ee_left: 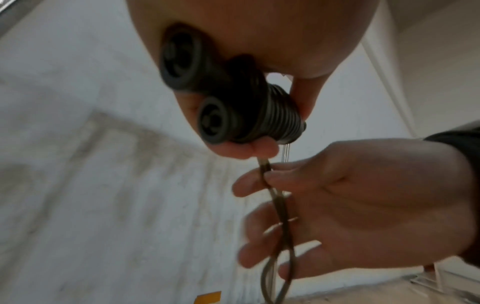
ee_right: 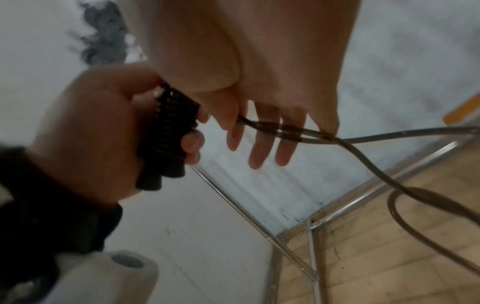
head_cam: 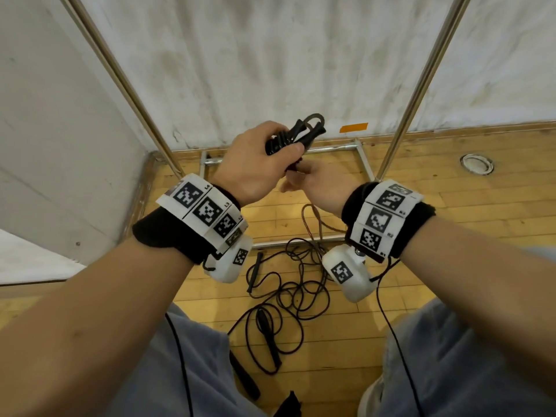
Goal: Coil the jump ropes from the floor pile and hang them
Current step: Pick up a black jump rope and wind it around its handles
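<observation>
— How many handles?
— Two black handles [ee_left: 207, 90], side by side, clenched in the left hand [head_cam: 255, 164], rope wound round them.
— And the right hand [head_cam: 316, 182]?
— Just below; thumb and forefinger pinch the rope [ee_left: 283, 222], other fingers loose. More rope lies in the floor pile [head_cam: 288, 284].

We seem to be in a gym or sports hall: a pale wooden strip floor [head_cam: 421, 206] meets scuffed white-painted walls [head_cam: 270, 55]. A bare chrome tube rack [head_cam: 421, 85] stands in the corner, with tangled black jump ropes [head_cam: 288, 284] lying before it.
</observation>
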`<state>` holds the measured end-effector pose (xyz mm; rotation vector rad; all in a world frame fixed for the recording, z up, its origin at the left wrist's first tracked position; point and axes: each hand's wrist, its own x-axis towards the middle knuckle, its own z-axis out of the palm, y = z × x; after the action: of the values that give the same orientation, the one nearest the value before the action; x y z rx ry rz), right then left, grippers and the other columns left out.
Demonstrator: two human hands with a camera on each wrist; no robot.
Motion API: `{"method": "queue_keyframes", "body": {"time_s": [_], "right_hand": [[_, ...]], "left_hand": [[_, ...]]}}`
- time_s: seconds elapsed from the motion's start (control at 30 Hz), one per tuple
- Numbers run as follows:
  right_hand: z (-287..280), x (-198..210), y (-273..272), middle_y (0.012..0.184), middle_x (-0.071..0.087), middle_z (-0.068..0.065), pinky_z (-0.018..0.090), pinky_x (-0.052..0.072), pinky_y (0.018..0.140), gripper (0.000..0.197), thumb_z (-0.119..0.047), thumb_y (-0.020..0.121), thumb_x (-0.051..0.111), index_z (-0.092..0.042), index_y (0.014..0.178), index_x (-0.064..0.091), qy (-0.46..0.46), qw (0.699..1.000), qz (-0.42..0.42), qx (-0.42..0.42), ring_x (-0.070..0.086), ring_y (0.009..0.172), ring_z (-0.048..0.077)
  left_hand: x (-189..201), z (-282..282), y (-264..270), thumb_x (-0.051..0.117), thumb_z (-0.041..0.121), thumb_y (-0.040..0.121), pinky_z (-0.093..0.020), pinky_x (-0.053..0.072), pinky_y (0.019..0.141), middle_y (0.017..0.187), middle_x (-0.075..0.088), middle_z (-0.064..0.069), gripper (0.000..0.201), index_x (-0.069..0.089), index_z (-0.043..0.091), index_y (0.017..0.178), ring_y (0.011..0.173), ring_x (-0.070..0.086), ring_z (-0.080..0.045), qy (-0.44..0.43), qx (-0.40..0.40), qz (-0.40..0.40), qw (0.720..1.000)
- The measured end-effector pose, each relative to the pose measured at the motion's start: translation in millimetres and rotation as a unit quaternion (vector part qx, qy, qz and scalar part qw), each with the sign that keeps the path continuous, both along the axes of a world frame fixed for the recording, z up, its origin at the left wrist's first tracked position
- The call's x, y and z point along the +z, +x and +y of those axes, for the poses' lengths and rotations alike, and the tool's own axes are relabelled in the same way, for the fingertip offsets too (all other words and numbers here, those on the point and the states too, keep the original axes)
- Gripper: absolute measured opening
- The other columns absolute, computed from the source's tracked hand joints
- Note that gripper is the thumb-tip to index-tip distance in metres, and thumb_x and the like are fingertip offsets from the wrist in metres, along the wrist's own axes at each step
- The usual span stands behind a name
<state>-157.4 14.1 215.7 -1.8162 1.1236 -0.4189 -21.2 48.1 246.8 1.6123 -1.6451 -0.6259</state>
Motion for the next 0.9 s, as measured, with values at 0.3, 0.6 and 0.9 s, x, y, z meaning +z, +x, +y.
{"method": "queue_keyframes", "body": {"time_s": [0.3,0.6,0.9], "right_hand": [[-5,-8,-6,0.065,0.046,-0.006,0.025,0.025,0.05,0.024,-0.031,0.1,0.04,-0.018,0.083,0.05,-0.143,0.982,0.126,0.01,0.041,0.059,0.008],[-6,-2,-10,0.069,0.049,-0.007,0.026,0.029,0.051,0.023,-0.032,0.098,0.041,-0.018,0.093,0.059,-0.295,0.923,0.23,0.088,0.045,0.061,0.011],[-26,11,-22,0.065,0.06,-0.005,0.007,0.035,0.048,0.021,-0.035,0.088,0.062,-0.019,0.076,0.07,-0.167,0.984,-0.048,-0.035,0.048,0.052,0.0]], "left_hand": [[-21,-15,38,0.051,0.046,0.091,-0.03,0.04,0.063,0.095,0.066,0.001,0.032,0.055,0.026,0.115,0.082,0.061,-0.025,-0.012,0.093,-0.306,0.947],[-40,-14,19,0.057,0.044,0.088,-0.027,0.037,0.055,0.082,0.058,0.01,0.021,0.055,0.032,0.105,0.076,0.055,-0.016,0.137,-0.017,-0.403,0.905],[-23,-6,5,0.059,0.073,0.068,-0.024,0.041,0.055,0.071,0.062,0.016,0.045,0.065,0.037,0.094,0.067,0.057,-0.001,0.08,-0.064,-0.251,0.963]]}}
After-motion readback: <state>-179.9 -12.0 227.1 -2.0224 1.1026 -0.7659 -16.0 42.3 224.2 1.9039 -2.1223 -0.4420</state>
